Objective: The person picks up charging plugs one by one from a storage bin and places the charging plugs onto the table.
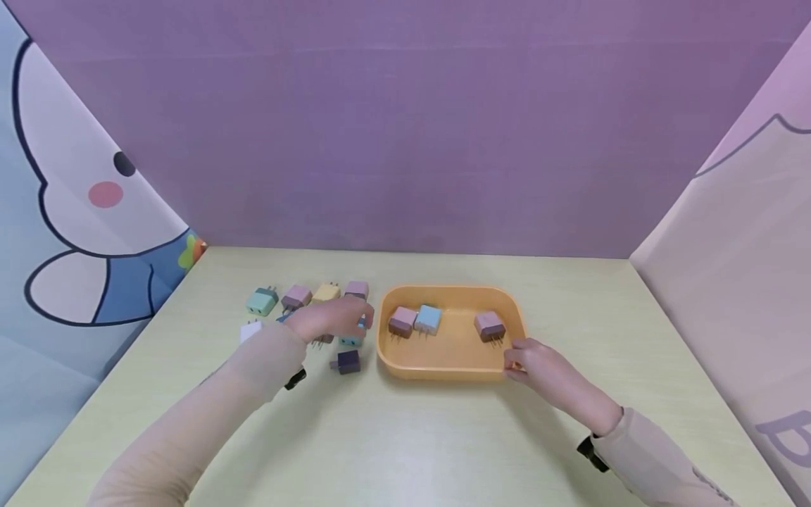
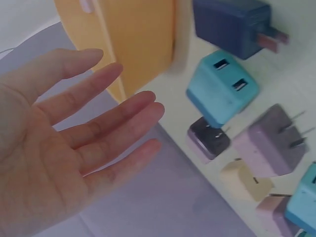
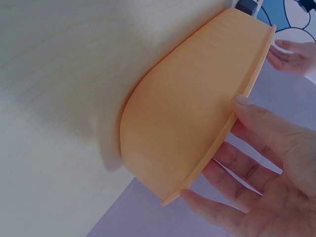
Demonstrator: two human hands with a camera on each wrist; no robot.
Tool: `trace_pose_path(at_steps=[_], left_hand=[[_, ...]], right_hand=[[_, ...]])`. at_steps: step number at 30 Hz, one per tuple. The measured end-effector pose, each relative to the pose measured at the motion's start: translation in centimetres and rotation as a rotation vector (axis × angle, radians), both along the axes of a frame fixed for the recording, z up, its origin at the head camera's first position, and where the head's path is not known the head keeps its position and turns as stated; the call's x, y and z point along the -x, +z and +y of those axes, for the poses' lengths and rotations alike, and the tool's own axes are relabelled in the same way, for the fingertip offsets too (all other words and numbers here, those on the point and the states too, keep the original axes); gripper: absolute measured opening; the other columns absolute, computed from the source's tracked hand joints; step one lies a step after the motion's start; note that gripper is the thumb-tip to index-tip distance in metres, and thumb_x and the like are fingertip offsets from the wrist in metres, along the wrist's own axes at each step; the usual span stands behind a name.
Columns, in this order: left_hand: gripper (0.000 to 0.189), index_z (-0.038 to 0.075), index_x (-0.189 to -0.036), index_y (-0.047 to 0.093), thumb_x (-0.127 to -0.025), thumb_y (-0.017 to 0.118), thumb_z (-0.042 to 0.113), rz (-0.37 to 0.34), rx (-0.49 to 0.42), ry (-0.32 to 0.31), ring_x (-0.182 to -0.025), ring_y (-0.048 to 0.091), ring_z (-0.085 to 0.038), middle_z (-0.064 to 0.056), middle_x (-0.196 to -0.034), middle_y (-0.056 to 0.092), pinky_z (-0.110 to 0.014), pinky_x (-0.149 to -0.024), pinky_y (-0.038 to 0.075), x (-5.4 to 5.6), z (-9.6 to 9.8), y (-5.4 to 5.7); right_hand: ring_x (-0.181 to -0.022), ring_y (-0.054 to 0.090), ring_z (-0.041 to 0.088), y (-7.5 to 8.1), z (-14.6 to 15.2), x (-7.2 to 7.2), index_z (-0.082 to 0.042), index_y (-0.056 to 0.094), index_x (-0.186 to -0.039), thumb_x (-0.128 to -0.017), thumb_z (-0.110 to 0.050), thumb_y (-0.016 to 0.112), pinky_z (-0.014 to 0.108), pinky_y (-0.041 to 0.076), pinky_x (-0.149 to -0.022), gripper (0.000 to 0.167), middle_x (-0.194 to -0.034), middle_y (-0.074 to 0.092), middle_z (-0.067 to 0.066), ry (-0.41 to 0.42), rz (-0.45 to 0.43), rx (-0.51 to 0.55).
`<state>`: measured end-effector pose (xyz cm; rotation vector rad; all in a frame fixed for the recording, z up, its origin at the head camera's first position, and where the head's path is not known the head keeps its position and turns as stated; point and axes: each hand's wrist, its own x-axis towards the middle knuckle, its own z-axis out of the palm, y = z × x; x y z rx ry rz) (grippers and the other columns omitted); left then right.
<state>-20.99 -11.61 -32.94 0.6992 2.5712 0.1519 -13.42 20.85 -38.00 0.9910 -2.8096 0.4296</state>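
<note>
To pick up a charger well from here, I think the left hand (image 1: 332,317) should take only one body by its flat sides, away from the metal prongs, because the neighbours lie very near and could be pushed. The blue charger (image 1: 351,340) is just below its fingers, and the dark charger (image 1: 348,362) lies nearer to the person. This hand hangs with its fingers apart and slightly bent, and nothing is between them. To the right of it stands the orange tray (image 1: 443,374), whose rim the right hand (image 1: 541,366) pinches at the near right corner, thumb on the outer side and fingers behind the rim. Left of this pinch, three chargers (image 1: 490,326) lie inside the tray. A light pressure there should be enough, as pressing harder could tilt the tray
</note>
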Motion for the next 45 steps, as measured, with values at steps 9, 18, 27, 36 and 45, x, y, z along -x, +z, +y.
trace_pose_path(at_steps=[9,18,27,36,45], left_hand=[[0.017,0.009,-0.101,0.06,-0.086,0.057,0.016,-0.008,0.026,0.028,-0.082,0.047,-0.016,-0.002,-0.094,0.055,-0.032,-0.075,0.043,0.8,1.3,0.8],[0.02,0.008,-0.104,0.06,-0.085,0.057,0.013,-0.038,0.007,0.056,-0.087,0.051,-0.017,-0.003,-0.105,0.057,-0.033,-0.079,0.044,1.7,2.9,1.3],[0.022,0.006,-0.106,0.059,-0.086,0.054,0.013,-0.027,0.059,0.014,-0.088,0.05,-0.017,-0.003,-0.102,0.057,-0.031,-0.078,0.044,3.0,5.1,1.5],[0.024,0.007,-0.108,0.058,-0.085,0.056,0.014,-0.043,0.053,0.016,-0.088,0.05,-0.016,-0.002,-0.102,0.056,-0.029,-0.079,0.043,3.8,7.0,1.8],[0.012,0.01,-0.094,0.058,-0.082,0.054,0.011,-0.013,0.033,-0.002,-0.08,0.048,-0.015,-0.001,-0.091,0.055,-0.027,-0.069,0.04,4.1,8.5,2.0]], right_hand=[[-0.062,0.043,0.006,-0.1,0.0,0.0,-0.015,0.057,-0.067,-0.071,-0.009,0.071,0.021,0.039,-0.054,0.015,-0.068,0.046,-0.007,0.003,0.006,0.002],[-0.062,0.043,0.006,-0.1,0.0,0.0,-0.015,0.057,-0.066,-0.071,-0.009,0.071,0.021,0.039,-0.053,0.016,-0.068,0.046,-0.008,0.0,0.009,0.004],[-0.062,0.043,0.006,-0.2,0.1,0.0,-0.014,0.057,-0.066,-0.071,-0.009,0.071,0.021,0.04,-0.054,0.016,-0.068,0.046,-0.007,-0.01,0.011,-0.003],[-0.061,0.042,0.006,-0.2,0.1,0.2,-0.015,0.056,-0.065,-0.07,-0.009,0.071,0.021,0.039,-0.054,0.017,-0.068,0.045,-0.007,-0.002,0.022,0.001],[-0.061,0.042,0.006,-0.2,0.1,0.1,-0.014,0.057,-0.066,-0.071,-0.009,0.071,0.02,0.039,-0.053,0.015,-0.068,0.046,-0.007,0.005,0.021,0.003]])
